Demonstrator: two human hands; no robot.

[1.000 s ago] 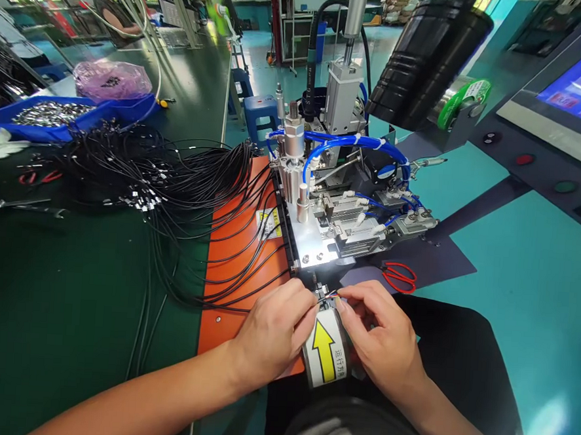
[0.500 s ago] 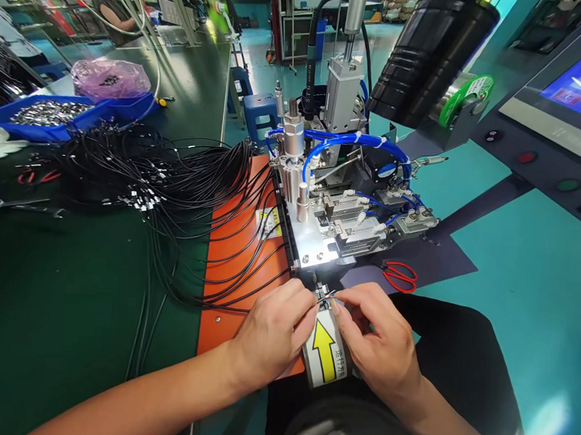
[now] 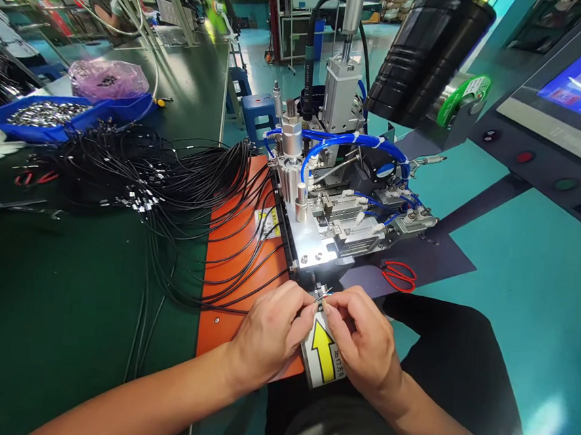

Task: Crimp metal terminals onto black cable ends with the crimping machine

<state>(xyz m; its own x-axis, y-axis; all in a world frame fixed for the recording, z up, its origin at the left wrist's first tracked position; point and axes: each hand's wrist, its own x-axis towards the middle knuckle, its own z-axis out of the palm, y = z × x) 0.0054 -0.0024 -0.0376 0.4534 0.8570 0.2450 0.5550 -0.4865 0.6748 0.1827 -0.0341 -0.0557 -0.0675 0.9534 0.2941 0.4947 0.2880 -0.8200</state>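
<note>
1. Surface, green and broad, runs along the person's left, likely so stock stays within reach.
2. The machine stands directly ahead, its near end close to the fingertips, presumably to keep reaches short.
3. Cables lie heaped on the surface, several fanning rightward across the orange plate to the machine's edge; the spread probably keeps them untangled.
4. The left hand has its grip pinched narrow on what seems the near end of the wires, perhaps to steady them.
5. The right hand mirrors it, thumb and forefinger closed on the wires from the other side, suiting fine control.
6. The arrow label sits below both hands, pointing toward the machine, evidently to show direction.
7. Scissors rest beside the machine, handy to the right.
8. The wires, thin and partly hidden, lie between the fingertips above the label.
</note>
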